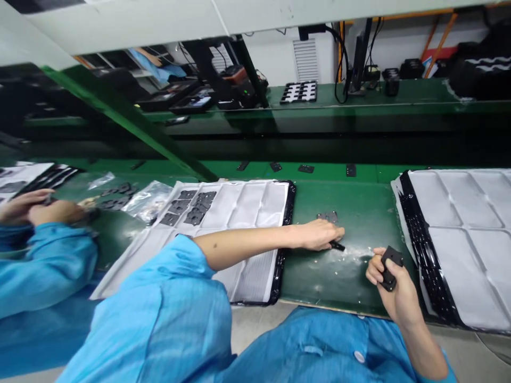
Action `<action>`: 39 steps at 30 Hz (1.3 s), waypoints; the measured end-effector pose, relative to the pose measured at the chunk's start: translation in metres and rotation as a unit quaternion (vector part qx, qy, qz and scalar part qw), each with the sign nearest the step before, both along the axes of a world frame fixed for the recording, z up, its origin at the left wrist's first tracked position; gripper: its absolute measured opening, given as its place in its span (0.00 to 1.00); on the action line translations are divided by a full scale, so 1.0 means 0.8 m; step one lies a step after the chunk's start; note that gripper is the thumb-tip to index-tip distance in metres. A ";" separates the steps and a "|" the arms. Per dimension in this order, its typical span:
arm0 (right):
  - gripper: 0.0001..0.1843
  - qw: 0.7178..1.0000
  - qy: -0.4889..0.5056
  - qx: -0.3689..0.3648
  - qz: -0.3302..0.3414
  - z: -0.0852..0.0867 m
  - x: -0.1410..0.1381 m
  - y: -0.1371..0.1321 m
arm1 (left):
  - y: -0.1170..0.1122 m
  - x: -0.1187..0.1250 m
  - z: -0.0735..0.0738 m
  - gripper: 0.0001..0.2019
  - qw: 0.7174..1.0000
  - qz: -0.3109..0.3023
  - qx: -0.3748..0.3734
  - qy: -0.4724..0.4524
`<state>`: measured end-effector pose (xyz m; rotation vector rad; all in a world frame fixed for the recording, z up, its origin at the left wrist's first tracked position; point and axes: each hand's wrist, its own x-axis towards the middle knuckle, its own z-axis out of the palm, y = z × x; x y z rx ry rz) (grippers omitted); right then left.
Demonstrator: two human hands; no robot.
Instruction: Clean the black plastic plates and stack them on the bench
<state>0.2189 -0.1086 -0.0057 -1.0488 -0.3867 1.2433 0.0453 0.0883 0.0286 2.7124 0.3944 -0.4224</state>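
Note:
My left hand is low over the green bench, its fingers curled down together. A short black stick-like tool pokes out from under the fingertips; its kind is hard to tell. Just beyond the knuckles lies a flat dark plate with small holes. My right hand, near the bench's front edge, grips a black rectangular plastic part between thumb and fingers, tilted upward. Pale crumbs dot the bench surface between both hands.
A white compartment tray under my left forearm carries several dark plates. Stacked trays stand at right. Black parts lie along the green strip. At left are a co-worker's hands, a plastic bag and a slanting green post.

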 end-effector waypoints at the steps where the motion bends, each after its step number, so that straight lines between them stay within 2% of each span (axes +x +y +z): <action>1: 0.20 0.999 -0.038 -0.004 0.003 -0.002 -0.002 0.004 | 0.000 0.000 0.005 0.10 1.000 -0.004 -0.008 -0.007; 3: 0.21 0.987 -0.158 -0.019 0.011 -0.003 -0.004 0.010 | -0.002 0.001 0.020 0.06 0.998 -0.019 -0.036 -0.039; 4: 0.21 0.972 -0.232 -0.026 0.020 -0.001 -0.004 0.012 | -0.004 0.003 0.029 0.06 0.996 -0.031 -0.056 -0.062; 6: 0.19 0.928 -0.369 -0.026 0.053 0.006 -0.002 0.013 | -0.007 0.011 0.049 0.05 0.988 -0.051 -0.096 -0.107; 8: 0.16 0.883 -0.462 -0.007 0.078 0.015 0.001 0.010 | -0.011 0.023 0.065 0.05 0.980 -0.053 -0.130 -0.140; 10: 0.17 0.853 -0.520 0.010 0.055 0.023 0.005 0.005 | -0.014 0.039 0.073 0.05 0.970 -0.021 -0.163 -0.177; 11: 0.17 0.840 -0.542 0.012 0.023 0.025 0.007 0.002 | -0.015 0.049 0.073 0.06 0.962 0.016 -0.182 -0.203; 13: 0.15 0.811 -0.581 0.009 -0.071 0.028 0.011 -0.003 | -0.019 0.071 0.066 0.13 0.929 0.120 -0.243 -0.253; 15: 0.13 0.771 -0.613 0.007 -0.173 0.027 0.014 -0.006 | -0.027 0.094 0.055 0.21 0.872 0.212 -0.352 -0.266; 16: 0.12 0.750 -0.626 0.008 -0.212 0.027 0.015 -0.006 | -0.032 0.105 0.051 0.23 0.840 0.235 -0.415 -0.258; 18: 0.09 0.719 -0.646 0.013 -0.255 0.026 0.019 -0.007 | -0.045 0.127 0.047 0.25 0.790 0.243 -0.514 -0.231; 19: 0.09 0.711 -0.652 0.014 -0.262 0.026 0.022 -0.008 | -0.052 0.138 0.048 0.26 0.773 0.240 -0.542 -0.224; 21: 0.08 0.702 -0.658 0.011 -0.273 0.027 0.034 -0.010 | -0.065 0.160 0.054 0.29 0.751 0.243 -0.571 -0.226; 25: 0.08 0.687 -0.656 0.000 -0.312 0.039 0.075 -0.021 | -0.089 0.211 0.071 0.37 0.707 0.296 -0.596 -0.242; 27: 0.08 0.674 -0.656 -0.009 -0.339 0.046 0.099 -0.030 | -0.101 0.240 0.080 0.34 0.705 0.287 -0.605 -0.235; 33: 0.07 0.650 -0.653 -0.051 -0.385 0.060 0.170 -0.060 | -0.133 0.327 0.109 0.30 0.724 0.195 -0.635 -0.186; 37: 0.07 0.634 -0.638 -0.095 -0.426 0.066 0.213 -0.076 | -0.152 0.385 0.117 0.27 0.746 0.165 -0.618 -0.186; 39: 0.06 0.622 -0.636 -0.108 -0.445 0.071 0.234 -0.082 | -0.159 0.413 0.118 0.27 0.763 0.124 -0.612 -0.170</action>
